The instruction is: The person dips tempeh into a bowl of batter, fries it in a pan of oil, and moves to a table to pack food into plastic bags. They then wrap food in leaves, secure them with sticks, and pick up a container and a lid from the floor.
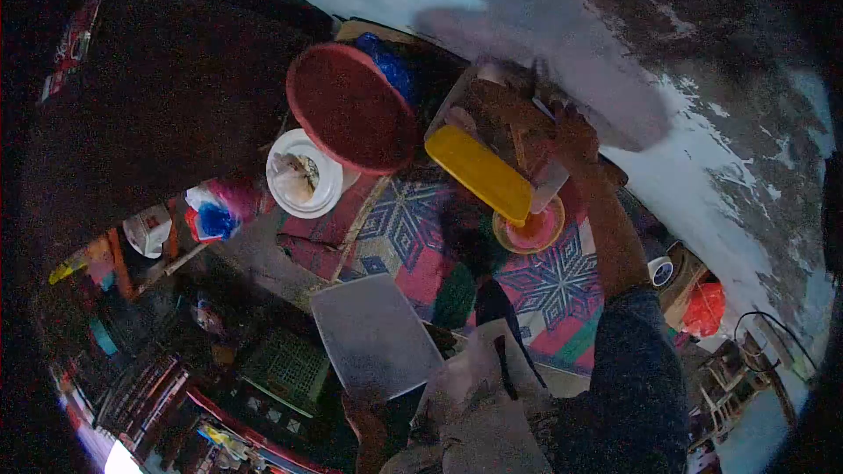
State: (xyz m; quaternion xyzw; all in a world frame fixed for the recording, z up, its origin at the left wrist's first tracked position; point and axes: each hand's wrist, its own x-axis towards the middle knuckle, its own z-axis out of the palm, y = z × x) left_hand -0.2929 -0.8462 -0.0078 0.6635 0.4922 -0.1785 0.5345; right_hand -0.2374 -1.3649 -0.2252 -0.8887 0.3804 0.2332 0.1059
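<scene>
My left hand (364, 417) grips the lower edge of a flat, greyish rectangular lid (378, 333), tilted in front of my lap. Farther off, my right hand (572, 136) reaches to the right side of a clear box (457, 92) with brownish contents too dark to make out. Its fingers blur into the shadow there. Along the near side of that box lies a yellow oblong tray (479, 174). A round bowl (505, 237) with something orange-pink in it sits under the tray's right end, below my right hand.
A large red basin (351, 105) leans at the back, beside a white plate (329, 193) bearing a small plastic bag. A patterned mat (404, 219) covers the floor. At left is a green crate (285, 369); at right, a red bag (705, 309) and a rough wall (702, 149).
</scene>
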